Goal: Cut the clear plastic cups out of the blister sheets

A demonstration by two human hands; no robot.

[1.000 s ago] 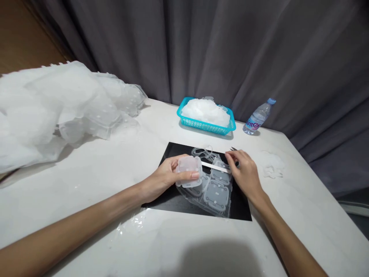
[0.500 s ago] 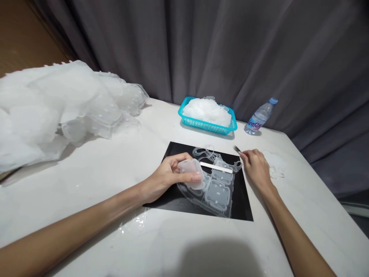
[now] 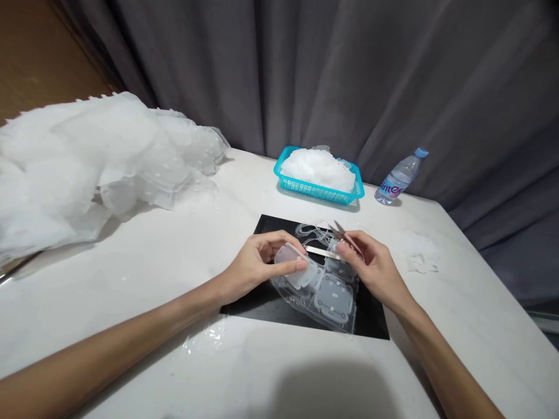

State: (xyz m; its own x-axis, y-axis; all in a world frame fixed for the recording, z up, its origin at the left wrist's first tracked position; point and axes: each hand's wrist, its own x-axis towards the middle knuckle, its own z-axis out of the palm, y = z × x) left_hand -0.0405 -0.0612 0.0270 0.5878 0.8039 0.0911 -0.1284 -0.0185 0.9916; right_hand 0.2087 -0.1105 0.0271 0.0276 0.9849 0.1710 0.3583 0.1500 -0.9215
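My left hand pinches a small translucent plastic piece with rounded corners between thumb and fingers. My right hand is closed around small snips with pinkish handles, their blades pointing up and to the left. Under both hands lies a black mat. A clear plastic sheet with rounded moulded panels rests on it, partly covered by my hands. Between the hands a white stick lies across the sheet. Thin clear loops of trimmed plastic curl at the mat's back edge.
A large heap of translucent plastic pieces fills the left of the white table. At the back stands a blue basket heaped with white pieces, beside a water bottle. Thin clear scraps lie at right.
My right hand has lifted the snips from the mat's right edge and brought them left, over the sheet. The piece in my left hand is tilted differently. The view has shifted slightly.
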